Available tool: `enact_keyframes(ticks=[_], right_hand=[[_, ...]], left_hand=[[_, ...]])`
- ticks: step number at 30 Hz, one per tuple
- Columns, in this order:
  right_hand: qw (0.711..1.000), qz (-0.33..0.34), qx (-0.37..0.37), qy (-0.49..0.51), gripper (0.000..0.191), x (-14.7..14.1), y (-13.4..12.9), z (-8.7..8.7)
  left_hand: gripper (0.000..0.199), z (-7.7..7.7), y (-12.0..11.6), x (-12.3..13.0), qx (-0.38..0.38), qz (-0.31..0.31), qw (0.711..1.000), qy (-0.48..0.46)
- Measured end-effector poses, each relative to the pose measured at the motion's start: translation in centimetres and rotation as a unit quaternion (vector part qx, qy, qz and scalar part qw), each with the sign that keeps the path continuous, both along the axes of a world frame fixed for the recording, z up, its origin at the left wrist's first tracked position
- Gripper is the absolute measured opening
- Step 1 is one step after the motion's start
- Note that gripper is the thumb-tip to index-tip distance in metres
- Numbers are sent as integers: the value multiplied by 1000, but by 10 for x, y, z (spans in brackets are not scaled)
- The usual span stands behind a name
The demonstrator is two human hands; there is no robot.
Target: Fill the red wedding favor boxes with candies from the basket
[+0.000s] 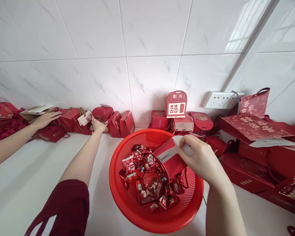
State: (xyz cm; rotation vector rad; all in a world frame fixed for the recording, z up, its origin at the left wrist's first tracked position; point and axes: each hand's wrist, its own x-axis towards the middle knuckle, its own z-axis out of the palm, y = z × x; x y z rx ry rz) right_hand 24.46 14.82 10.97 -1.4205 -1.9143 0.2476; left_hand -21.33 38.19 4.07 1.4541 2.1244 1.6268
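Note:
My right hand (195, 154) pinches the white inner flap of an open red gift box (173, 164), tilted over the basket. Beneath it lie several red-wrapped candies (147, 177) in a red plastic basket (118, 200) with perforated walls. My left hand (98, 126) reaches out to the row of boxes along the wall, its fingers curled against a red candy box (103, 113) with a rounded top. Beside that hand stand a box with a white tag (85, 118) and two narrow red boxes (127, 124).
Another person's hand (46, 119) rests over boxes at the left. A red box with a cream label (176, 106) stands on others behind the basket. Larger red boxes (248, 167) crowd the right side, below a white power strip (222, 100). White tiles (152, 29) cover the wall.

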Motion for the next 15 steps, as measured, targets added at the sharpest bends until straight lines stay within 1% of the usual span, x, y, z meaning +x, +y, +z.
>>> enact_keyframes(ticks=[3, 6, 9, 12, 15], right_hand=[[1000, -5, 7, -4, 11, 3, 2, -2], [1000, -11, 10, -9, 12, 6, 4, -2], [1000, -16, 4, -10, 12, 7, 5, -3], [1000, -13, 3, -14, 13, 4, 6, -5], [1000, -10, -3, -26, 13, 1, 6, -7]], left_hand=[[110, -24, 9, 7, -18, 41, 999, -6], [116, -38, 12, 9, -21, 63, 998, -8], [109, -41, 11, 8, -18, 79, 997, -8], [101, -40, 8, 7, -12, 83, 996, -9], [97, -38, 5, 8, -10, 78, 997, -14]])
